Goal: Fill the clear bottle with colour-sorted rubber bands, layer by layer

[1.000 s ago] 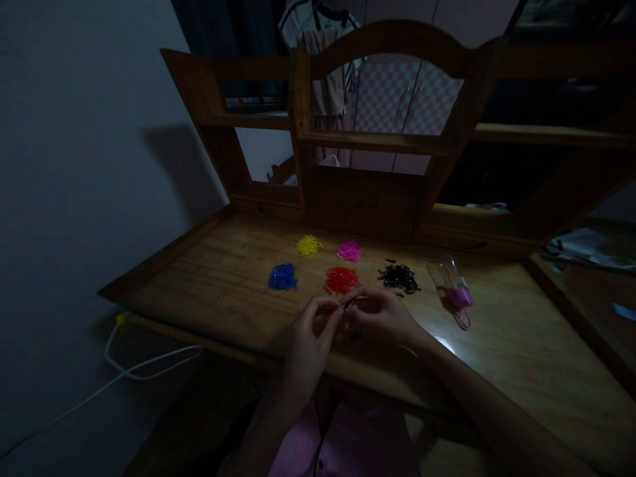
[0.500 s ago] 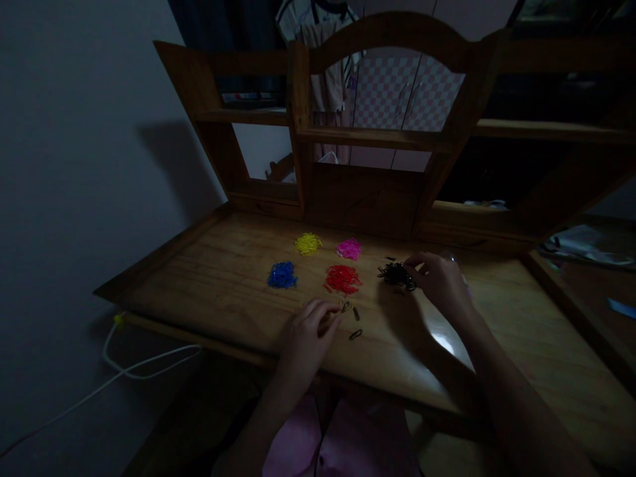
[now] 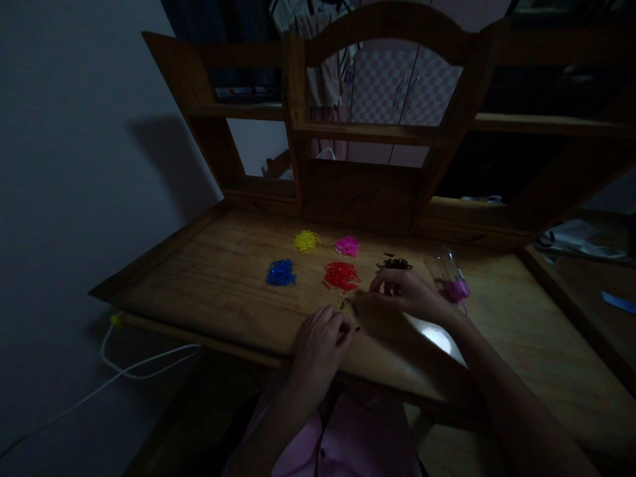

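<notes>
My left hand rests low over the desk's front part, thumb and index finger closing at the end of a small dark band. To the right and a little higher, my right hand hovers with its fingertips pinched together; whatever they hold is too small to make out. Between the hands lie a few loose dark loops. Behind my right hand is a pile of black bands, partly covered by it. A red pile sits just beyond the loose loops.
Blue, yellow and pink piles lie farther back and left. A clear bottle with a pink cap lies right of my right hand. Wooden shelving rises behind the desk. A white cable hangs at left.
My right hand has moved left and toward me from the black pile, uncovering the bottle. My left hand has shifted right and nearer, to the loose dark band.
</notes>
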Demonstrator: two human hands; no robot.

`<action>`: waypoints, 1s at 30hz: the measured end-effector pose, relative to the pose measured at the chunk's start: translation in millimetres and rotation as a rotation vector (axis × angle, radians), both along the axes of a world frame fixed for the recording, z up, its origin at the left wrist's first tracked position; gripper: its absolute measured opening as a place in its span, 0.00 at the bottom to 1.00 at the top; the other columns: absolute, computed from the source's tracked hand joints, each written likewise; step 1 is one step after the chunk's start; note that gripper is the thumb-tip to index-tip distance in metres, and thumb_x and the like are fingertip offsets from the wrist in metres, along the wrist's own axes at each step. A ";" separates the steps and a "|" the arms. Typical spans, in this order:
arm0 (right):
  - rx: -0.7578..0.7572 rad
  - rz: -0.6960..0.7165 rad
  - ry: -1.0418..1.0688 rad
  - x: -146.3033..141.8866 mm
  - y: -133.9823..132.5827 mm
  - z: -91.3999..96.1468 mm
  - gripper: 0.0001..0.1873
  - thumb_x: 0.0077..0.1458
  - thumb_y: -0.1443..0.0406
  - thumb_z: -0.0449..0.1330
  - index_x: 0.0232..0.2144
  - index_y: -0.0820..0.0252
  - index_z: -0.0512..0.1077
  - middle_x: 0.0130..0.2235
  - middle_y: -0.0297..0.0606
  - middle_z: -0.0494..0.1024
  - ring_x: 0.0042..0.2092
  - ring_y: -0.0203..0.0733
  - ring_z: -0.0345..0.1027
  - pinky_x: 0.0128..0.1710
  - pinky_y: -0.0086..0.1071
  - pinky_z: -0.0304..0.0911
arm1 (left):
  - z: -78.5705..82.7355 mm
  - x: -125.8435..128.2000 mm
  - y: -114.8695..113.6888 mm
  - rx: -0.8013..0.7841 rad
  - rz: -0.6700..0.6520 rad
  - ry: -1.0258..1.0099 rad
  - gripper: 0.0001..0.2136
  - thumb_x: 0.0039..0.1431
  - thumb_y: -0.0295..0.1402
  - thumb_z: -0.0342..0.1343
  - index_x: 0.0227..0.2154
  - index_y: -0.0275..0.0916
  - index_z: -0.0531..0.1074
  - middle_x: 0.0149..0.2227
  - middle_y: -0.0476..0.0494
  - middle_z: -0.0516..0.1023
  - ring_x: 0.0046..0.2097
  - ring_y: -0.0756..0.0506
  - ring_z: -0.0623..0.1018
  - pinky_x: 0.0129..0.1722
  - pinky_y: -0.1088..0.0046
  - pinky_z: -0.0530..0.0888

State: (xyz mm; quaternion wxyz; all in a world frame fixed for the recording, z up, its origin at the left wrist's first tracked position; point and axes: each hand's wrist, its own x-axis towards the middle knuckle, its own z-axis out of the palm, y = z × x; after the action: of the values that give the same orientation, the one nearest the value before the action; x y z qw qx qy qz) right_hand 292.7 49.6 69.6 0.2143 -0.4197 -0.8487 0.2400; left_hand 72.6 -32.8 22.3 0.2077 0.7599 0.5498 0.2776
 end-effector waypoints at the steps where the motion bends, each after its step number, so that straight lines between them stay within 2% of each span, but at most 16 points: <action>1: -0.036 0.063 -0.015 -6.1 -3.7 -1.5 0.05 0.56 0.64 0.59 0.33 0.57 0.76 0.31 0.34 0.76 0.31 0.36 0.68 0.30 0.27 0.58 | 0.6 -0.8 0.1 -0.012 -0.002 -0.007 0.02 0.59 0.29 0.55 0.31 0.40 0.70 0.36 0.47 0.72 0.43 0.44 0.72 0.45 0.67 0.68; 3: -0.030 0.103 -0.060 -17.9 -11.0 -5.2 0.04 0.54 0.66 0.60 0.32 0.57 0.75 0.31 0.33 0.76 0.30 0.35 0.66 0.30 0.27 0.56 | 1.3 -2.8 0.1 -0.037 0.005 -0.040 0.02 0.59 0.28 0.54 0.30 0.40 0.69 0.36 0.48 0.72 0.42 0.45 0.72 0.44 0.68 0.68; 8: 0.079 -0.001 -0.175 -35.9 -22.6 -14.0 0.03 0.52 0.67 0.59 0.32 0.58 0.72 0.31 0.34 0.75 0.31 0.36 0.65 0.31 0.29 0.52 | 1.0 -8.4 0.9 -0.100 0.040 -0.163 0.03 0.60 0.27 0.52 0.31 0.40 0.68 0.36 0.48 0.73 0.41 0.47 0.73 0.43 0.71 0.68; 13: 0.131 -0.039 -0.301 -38.2 -22.5 -15.3 0.01 0.51 0.67 0.60 0.30 0.58 0.70 0.31 0.34 0.75 0.29 0.36 0.64 0.29 0.30 0.47 | 5.4 -12.2 2.2 -0.204 0.065 -0.240 0.04 0.62 0.32 0.51 0.34 0.41 0.69 0.37 0.49 0.76 0.41 0.47 0.75 0.43 0.72 0.69; 17: 0.162 -0.078 -0.294 -14.8 -9.6 -4.6 0.02 0.53 0.67 0.59 0.31 0.57 0.71 0.33 0.34 0.75 0.32 0.37 0.66 0.29 0.29 0.49 | 6.7 -11.6 5.3 -0.250 0.098 -0.307 0.05 0.61 0.35 0.52 0.34 0.42 0.71 0.34 0.50 0.77 0.37 0.48 0.76 0.38 0.74 0.69; 21: 0.301 -0.326 -0.341 25.2 10.5 3.7 0.03 0.54 0.65 0.58 0.33 0.57 0.71 0.34 0.35 0.75 0.32 0.38 0.67 0.30 0.30 0.51 | 2.0 -7.4 8.2 -0.260 0.080 -0.420 0.05 0.61 0.36 0.53 0.36 0.41 0.71 0.35 0.50 0.78 0.37 0.49 0.77 0.37 0.75 0.71; 23: 0.340 -0.398 -0.405 38.9 18.1 2.2 0.04 0.55 0.63 0.58 0.32 0.57 0.71 0.34 0.36 0.75 0.32 0.40 0.68 0.29 0.30 0.51 | 2.5 -4.9 11.3 -0.258 0.064 -0.460 0.06 0.60 0.35 0.54 0.39 0.42 0.71 0.37 0.49 0.79 0.38 0.49 0.78 0.37 0.76 0.72; 26: 0.358 -0.427 -0.448 46.5 24.4 -3.7 0.07 0.57 0.62 0.56 0.32 0.57 0.72 0.35 0.37 0.76 0.33 0.41 0.69 0.30 0.31 0.51 | 12.4 2.3 25.6 -0.176 -0.028 -0.408 0.08 0.61 0.33 0.54 0.42 0.43 0.73 0.40 0.48 0.80 0.40 0.48 0.78 0.40 0.75 0.73; 30: 0.399 -0.517 -0.378 46.3 27.5 -8.6 0.11 0.60 0.60 0.53 0.33 0.58 0.74 0.34 0.39 0.77 0.33 0.42 0.69 0.30 0.32 0.53 | 33.1 30.5 69.1 0.001 -0.253 -0.295 0.07 0.60 0.27 0.54 0.39 0.40 0.76 0.40 0.46 0.80 0.42 0.48 0.78 0.44 0.73 0.72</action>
State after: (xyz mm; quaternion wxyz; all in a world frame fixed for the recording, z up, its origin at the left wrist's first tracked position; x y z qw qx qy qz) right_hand 338.9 77.0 61.0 0.1850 -0.6071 -0.7693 -0.0737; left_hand 103.0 36.2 55.4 0.3190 0.7742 0.4135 0.3576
